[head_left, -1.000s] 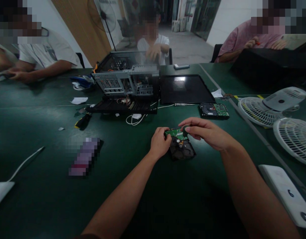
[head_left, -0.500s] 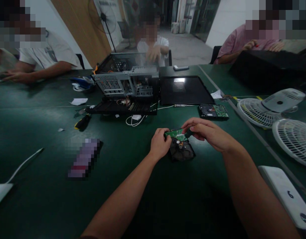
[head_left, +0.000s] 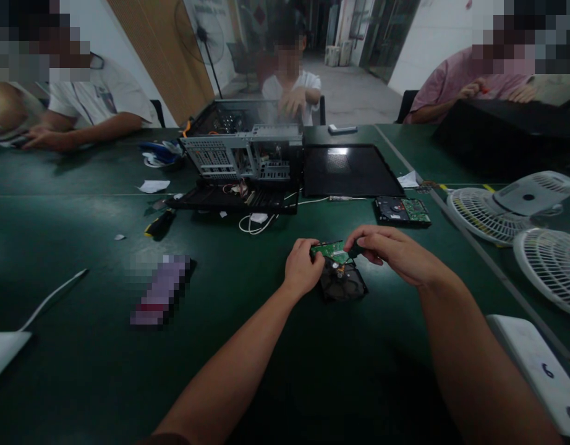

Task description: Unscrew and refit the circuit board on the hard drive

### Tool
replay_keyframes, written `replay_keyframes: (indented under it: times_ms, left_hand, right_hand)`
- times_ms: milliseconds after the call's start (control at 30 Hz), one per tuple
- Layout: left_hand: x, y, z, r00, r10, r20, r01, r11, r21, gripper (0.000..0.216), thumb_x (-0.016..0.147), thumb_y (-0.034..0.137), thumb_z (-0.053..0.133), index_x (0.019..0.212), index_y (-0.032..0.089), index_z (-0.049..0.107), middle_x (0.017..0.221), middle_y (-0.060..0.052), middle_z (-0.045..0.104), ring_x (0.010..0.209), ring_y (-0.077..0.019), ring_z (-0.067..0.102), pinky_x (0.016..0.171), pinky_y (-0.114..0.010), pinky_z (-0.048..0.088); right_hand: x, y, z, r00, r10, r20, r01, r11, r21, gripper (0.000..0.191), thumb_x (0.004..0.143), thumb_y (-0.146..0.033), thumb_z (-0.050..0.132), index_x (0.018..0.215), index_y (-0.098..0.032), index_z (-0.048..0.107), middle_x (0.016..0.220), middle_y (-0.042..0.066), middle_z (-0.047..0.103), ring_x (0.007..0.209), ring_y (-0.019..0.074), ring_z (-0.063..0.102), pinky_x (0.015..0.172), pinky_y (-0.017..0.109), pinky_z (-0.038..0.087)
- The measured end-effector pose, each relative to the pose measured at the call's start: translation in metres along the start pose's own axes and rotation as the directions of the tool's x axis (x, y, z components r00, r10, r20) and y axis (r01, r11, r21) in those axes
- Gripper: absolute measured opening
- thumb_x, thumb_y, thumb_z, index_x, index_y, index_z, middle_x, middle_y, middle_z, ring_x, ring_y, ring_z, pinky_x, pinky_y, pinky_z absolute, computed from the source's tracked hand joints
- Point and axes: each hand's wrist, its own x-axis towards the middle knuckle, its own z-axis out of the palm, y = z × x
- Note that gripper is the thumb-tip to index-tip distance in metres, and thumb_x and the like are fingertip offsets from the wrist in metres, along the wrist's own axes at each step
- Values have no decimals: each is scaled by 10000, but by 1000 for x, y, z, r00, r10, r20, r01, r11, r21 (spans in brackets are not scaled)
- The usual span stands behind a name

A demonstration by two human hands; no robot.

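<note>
A hard drive [head_left: 344, 285] with a green circuit board [head_left: 332, 252] lies on the table in front of me, its dark metal body nearest me. My left hand [head_left: 304, 266] grips its left side, thumb bent over the edge of the board. Over the drive's right side, my right hand [head_left: 380, 247] pinches the dark handle of what looks like a small screwdriver [head_left: 354, 250]. Its thin shaft points down toward the drive; the tip is too small to make out. Another hard drive [head_left: 402, 211] rests farther back on the right.
An opened computer case [head_left: 238, 154] stands at the back, beside a black side panel [head_left: 347, 170]. To the left are a yellow-black screwdriver [head_left: 159, 224] and a blurred phone [head_left: 162, 290]. White fans [head_left: 489, 207] and a white box [head_left: 535, 364] line the right. Several people sit around the table.
The view has shifted slightly, so everything sits a little farther right. Both hands keep almost the same grip and place at the hard drive.
</note>
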Motion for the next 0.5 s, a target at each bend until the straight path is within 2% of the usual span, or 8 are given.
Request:
replay_keyframes:
  times_ms: [500]
  left_hand:
    - [0, -1, 2, 1000, 9, -11, -9, 1000, 19, 259, 954, 207, 636, 1205, 204, 696, 1201, -78, 690, 1053, -228, 696, 1009, -367, 543]
  right_hand:
    - [1, -1, 0, 999, 0, -45, 1, 1000, 10, 206, 900, -343, 606, 878, -193, 747, 802, 31, 610, 633, 140, 460, 562, 320, 321]
